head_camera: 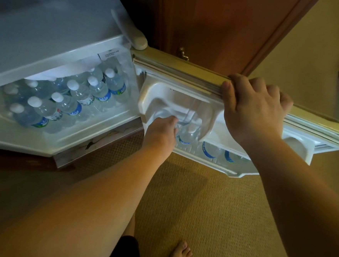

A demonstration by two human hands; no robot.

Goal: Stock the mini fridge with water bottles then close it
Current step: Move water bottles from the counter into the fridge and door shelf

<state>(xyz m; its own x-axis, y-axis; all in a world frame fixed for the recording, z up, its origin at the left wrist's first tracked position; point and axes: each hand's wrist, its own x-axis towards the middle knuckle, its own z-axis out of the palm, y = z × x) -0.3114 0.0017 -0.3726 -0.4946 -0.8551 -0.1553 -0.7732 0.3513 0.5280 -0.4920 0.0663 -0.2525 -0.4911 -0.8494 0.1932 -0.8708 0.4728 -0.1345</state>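
The white mini fridge (50, 39) stands open at the left, its inside packed with several clear water bottles (99, 91) with white caps and blue labels. Its door (188, 69) swings out to the right. My right hand (252, 108) grips the door's top edge. My left hand (161, 129) reaches into the lower door shelf (206, 161) and is closed around a bottle there; most of that bottle is hidden by the hand. Beside it stand other bottles (188, 133) in the same shelf.
A brown wooden cabinet door (221, 27) with a brass handle (183, 53) is behind the fridge door. Beige carpet (209, 211) covers the floor. My bare foot (179, 255) is at the bottom edge.
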